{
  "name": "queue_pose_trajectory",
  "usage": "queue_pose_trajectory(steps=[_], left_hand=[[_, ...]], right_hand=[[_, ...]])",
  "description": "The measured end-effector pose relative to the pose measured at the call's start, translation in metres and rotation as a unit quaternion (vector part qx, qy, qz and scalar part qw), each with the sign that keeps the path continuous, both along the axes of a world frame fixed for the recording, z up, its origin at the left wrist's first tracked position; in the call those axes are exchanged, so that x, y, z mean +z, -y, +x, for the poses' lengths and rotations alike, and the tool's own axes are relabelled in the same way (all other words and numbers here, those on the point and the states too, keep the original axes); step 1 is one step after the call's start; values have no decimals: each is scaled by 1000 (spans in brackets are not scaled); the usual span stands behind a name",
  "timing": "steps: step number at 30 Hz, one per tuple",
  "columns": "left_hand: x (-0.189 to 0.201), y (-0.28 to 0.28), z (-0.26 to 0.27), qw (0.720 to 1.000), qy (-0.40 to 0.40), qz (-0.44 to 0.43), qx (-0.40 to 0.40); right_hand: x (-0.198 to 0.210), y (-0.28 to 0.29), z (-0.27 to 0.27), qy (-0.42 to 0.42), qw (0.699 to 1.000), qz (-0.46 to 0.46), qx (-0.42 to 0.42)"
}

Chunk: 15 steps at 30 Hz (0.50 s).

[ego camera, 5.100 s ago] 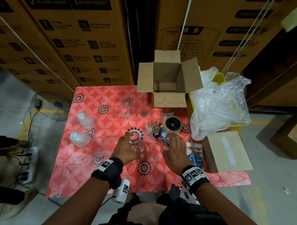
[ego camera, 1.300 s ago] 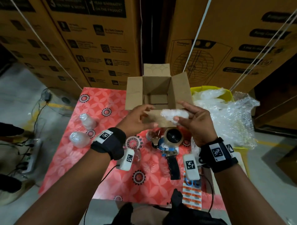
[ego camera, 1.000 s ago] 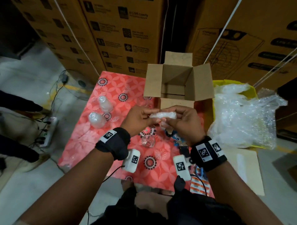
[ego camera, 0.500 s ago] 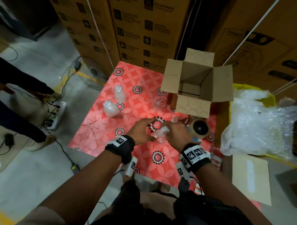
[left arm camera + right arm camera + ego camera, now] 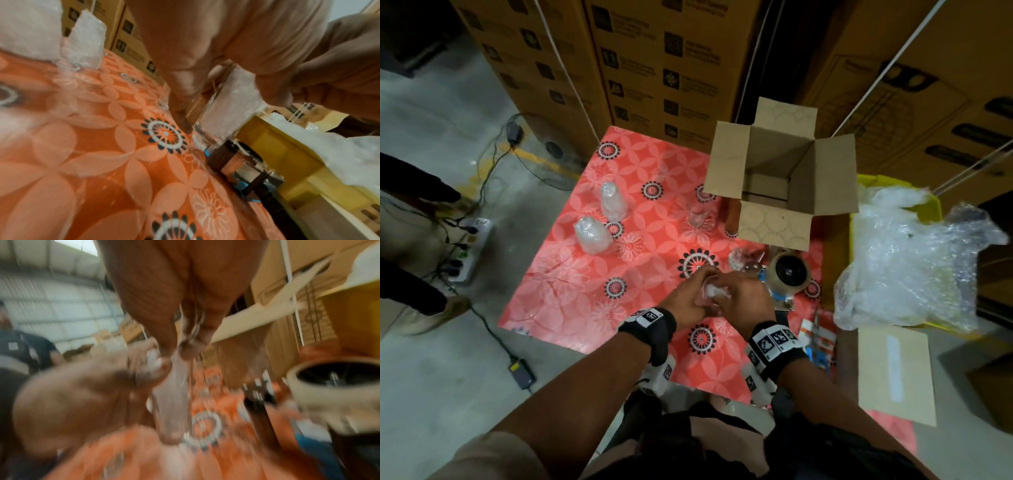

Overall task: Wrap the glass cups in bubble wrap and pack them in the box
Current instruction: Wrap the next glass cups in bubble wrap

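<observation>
Stuffing a wad of bubble wrap (image 5: 715, 292) into a cup (image 5: 222, 113), both hands meeting over it near the table's (image 5: 558, 274) front edge. Left hand (image 5: 686, 297) curls round the cup's side and steadies it; right hand (image 5: 742, 301) pinches the wad at the rim, fingertips (image 5: 273, 95) pressing it down. Cup stands roughly upright, slightly tilted in the left wrist view, base on or just off the cloth, can't tell which. Long axis runs up toward the palms, mouth up. Box (image 5: 779, 171) sits open, beyond the hands and a bit to the right, so the right hand is nearer it. Two wrapped cups (image 5: 592, 234) stand well apart, beyond and left of the left hand. One bare cup (image 5: 698, 214) stands ahead, just beside the box. Tape gun (image 5: 787, 274) lies just right of the right hand. Right wrist view is blurred.
</observation>
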State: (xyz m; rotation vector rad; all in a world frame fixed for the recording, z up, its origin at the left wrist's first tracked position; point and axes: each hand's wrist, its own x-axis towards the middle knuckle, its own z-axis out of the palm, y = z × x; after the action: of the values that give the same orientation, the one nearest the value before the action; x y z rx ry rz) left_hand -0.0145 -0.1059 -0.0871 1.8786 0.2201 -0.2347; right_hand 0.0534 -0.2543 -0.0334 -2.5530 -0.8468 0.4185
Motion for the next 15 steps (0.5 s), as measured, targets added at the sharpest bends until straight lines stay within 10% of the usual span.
queue_pose_trajectory(steps=[15], left_hand=[[94,17,28,980,197,-27,-26]], right_hand=[[118,46,31,136,972,188,27]])
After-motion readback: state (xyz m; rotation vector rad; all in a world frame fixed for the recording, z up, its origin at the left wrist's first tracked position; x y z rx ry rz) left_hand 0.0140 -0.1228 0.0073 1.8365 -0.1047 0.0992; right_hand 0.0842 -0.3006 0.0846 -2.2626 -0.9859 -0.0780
